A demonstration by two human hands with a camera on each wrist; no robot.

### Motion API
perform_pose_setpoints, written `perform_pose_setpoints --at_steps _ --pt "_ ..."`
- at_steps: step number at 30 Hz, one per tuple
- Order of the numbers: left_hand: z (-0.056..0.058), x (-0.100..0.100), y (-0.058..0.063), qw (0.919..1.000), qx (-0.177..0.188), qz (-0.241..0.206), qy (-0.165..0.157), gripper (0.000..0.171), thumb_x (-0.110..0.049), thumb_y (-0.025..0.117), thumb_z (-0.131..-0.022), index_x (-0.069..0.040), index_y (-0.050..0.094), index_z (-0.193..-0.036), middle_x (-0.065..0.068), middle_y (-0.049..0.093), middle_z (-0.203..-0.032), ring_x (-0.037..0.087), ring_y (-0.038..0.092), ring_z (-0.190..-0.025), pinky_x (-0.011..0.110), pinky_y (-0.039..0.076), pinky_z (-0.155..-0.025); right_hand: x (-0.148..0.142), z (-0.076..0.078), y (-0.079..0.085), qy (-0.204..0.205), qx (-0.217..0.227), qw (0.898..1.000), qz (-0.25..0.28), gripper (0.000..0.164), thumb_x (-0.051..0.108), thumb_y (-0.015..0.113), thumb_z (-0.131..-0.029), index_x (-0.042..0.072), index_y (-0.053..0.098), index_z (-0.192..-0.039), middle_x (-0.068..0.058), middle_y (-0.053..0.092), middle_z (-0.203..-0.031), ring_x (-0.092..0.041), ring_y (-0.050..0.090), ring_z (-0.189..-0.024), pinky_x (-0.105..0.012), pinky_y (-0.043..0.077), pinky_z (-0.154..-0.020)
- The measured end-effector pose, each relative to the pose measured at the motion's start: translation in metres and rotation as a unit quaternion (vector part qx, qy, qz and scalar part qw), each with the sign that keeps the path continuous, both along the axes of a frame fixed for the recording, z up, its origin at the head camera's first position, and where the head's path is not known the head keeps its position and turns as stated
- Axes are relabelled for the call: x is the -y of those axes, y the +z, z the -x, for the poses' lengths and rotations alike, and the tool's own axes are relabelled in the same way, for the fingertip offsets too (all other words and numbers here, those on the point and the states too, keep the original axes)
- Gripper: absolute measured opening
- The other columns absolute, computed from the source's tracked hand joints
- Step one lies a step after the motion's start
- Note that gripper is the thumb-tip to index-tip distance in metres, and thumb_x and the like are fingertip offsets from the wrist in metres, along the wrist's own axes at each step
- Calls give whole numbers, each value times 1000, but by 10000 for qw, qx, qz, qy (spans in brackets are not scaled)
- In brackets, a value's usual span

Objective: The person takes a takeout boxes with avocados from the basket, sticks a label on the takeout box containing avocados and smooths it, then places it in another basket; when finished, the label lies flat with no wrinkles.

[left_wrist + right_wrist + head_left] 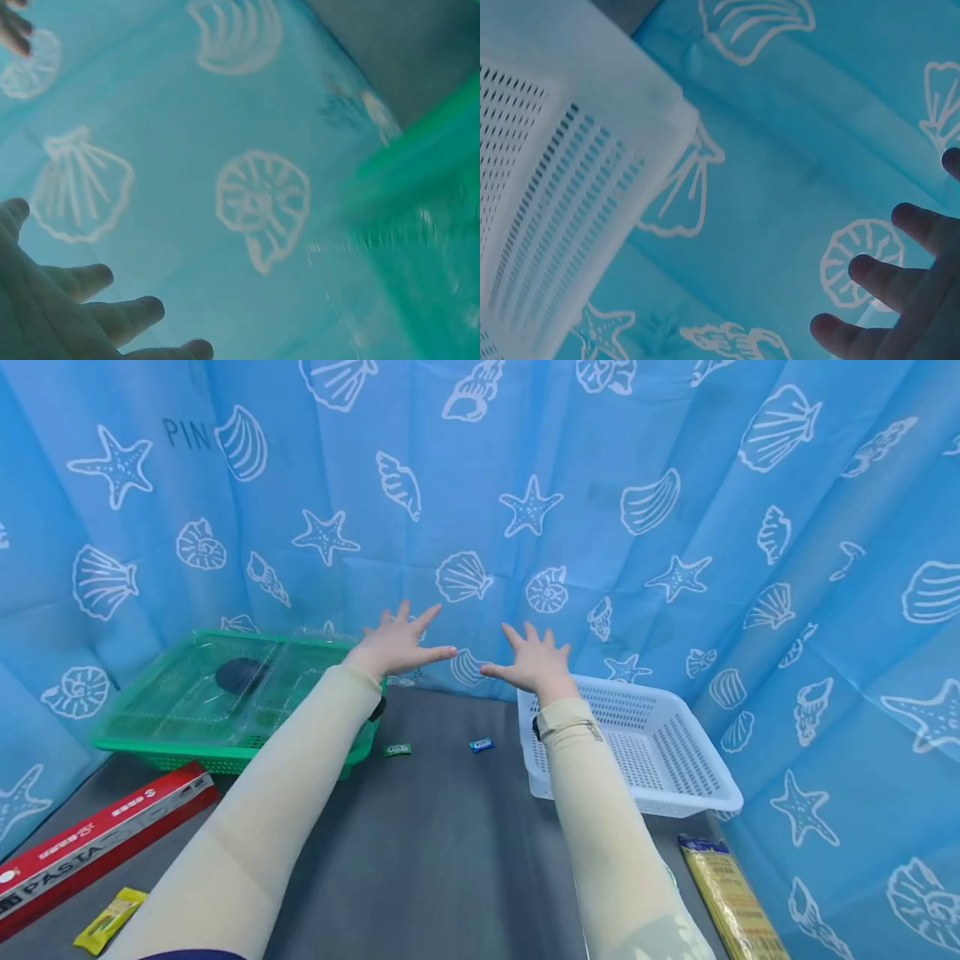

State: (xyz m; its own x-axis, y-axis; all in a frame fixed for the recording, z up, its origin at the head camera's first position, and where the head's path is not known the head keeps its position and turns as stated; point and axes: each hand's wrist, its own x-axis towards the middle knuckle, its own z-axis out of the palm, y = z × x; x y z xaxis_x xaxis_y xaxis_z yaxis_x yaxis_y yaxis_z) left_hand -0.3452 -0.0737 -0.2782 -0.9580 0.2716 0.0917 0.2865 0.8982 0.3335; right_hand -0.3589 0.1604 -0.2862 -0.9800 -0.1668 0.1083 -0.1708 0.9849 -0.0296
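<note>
Both arms reach forward over the table with fingers spread. My left hand (393, 643) is raised beside the right end of the green basket (247, 745), holding nothing. Clear plastic (202, 681) covers that basket, and a dark oval thing (240, 676) shows in it. Nothing is in my right hand (534, 662), which hovers by the near-left corner of the white basket (637, 760). Between the arms, a small green packet (397, 749) and a small blue packet (482, 745) lie on the grey table (442, 843).
A long red pasta box (97, 847) leans at the left by the green basket. Closer to me lies a yellow packet (111, 920). At the right edge is a flat yellowish pack (731, 897). A blue shell-print curtain (480, 527) hangs behind and around the table.
</note>
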Motion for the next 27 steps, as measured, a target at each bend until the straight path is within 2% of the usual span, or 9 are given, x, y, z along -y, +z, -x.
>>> perform_pose_setpoints --at_steps 4,8,12,15,17,19,21,23,27 --pt "-9 -4 0 9976 24 -597 -350 88 -79 32 -67 -38 -1 -137 16 -2 -144 44 4 -128 64 15 -94 -1 -7 -1 131 -161 9997 121 92 79 38 -65 27 17 -139 -10 23 -140 -39 24 -123 -61 23 -91" --pt "-19 -6 -4 9910 -52 -1199 -601 86 -76 36 -69 -38 -1 -137 12 3 -145 34 8 -130 59 20 -96 -1 -18 -1 279 -237 9981 497 87 72 43 -69 23 22 -138 -9 30 -137 -34 32 -120 -56 29 -91" --pt "-32 -6 -8 9759 -162 -2022 -809 81 -65 45 -75 -36 3 -138 2 9 -145 26 13 -131 54 23 -98 -4 -34 -2 411 -208 9916 1211 83 67 48 -71 19 27 -136 -8 32 -136 -30 33 -121 -51 30 -94" --pt "-45 -5 -13 9576 -176 -2732 -897 76 -57 50 -78 -35 8 -138 0 16 -143 26 21 -129 51 28 -96 -8 -49 -4 451 -147 9780 2029 80 61 53 -72 18 29 -135 -7 34 -136 -28 34 -121 -48 32 -94" --pt "-60 -3 -12 9446 -124 -3156 -898 72 -50 51 -81 -32 11 -138 6 22 -141 29 28 -125 49 31 -95 -12 -61 -7 462 -64 9608 2734 77 57 57 -73 18 31 -134 -6 36 -134 -27 36 -119 -45 36 -91" --pt "-79 -2 -9 9296 -79 -3570 -909 69 -41 52 -83 -26 14 -138 13 29 -135 32 34 -119 49 34 -92 -12 -80 -6 492 19 9357 3493 71 48 60 -76 15 33 -133 -9 39 -131 -29 39 -116 -44 39 -88" --pt "-97 2 -10 9154 -41 -3921 -916 65 -33 53 -85 -21 18 -138 16 36 -128 34 40 -112 48 38 -88 -16 -94 -12 502 82 9045 4235 66 43 62 -76 15 37 -130 -9 43 -125 -28 44 -110 -42 42 -85" --pt "-112 6 -16 9020 -97 -4211 -947 61 -26 53 -85 -19 22 -137 16 41 -121 31 44 -107 45 41 -84 -18 -110 -19 474 156 8712 4884 60 37 63 -77 13 40 -127 -10 46 -120 -26 47 -107 -41 43 -84" --pt "-129 14 -42 8832 -309 -4579 -965 56 -25 54 -84 -20 28 -134 12 48 -111 27 49 -97 41 45 -75 -25 -130 -42 344 101 8038 5938 44 22 63 -80 4 46 -117 -12 52 -109 -19 54 -94 -41 47 -79"
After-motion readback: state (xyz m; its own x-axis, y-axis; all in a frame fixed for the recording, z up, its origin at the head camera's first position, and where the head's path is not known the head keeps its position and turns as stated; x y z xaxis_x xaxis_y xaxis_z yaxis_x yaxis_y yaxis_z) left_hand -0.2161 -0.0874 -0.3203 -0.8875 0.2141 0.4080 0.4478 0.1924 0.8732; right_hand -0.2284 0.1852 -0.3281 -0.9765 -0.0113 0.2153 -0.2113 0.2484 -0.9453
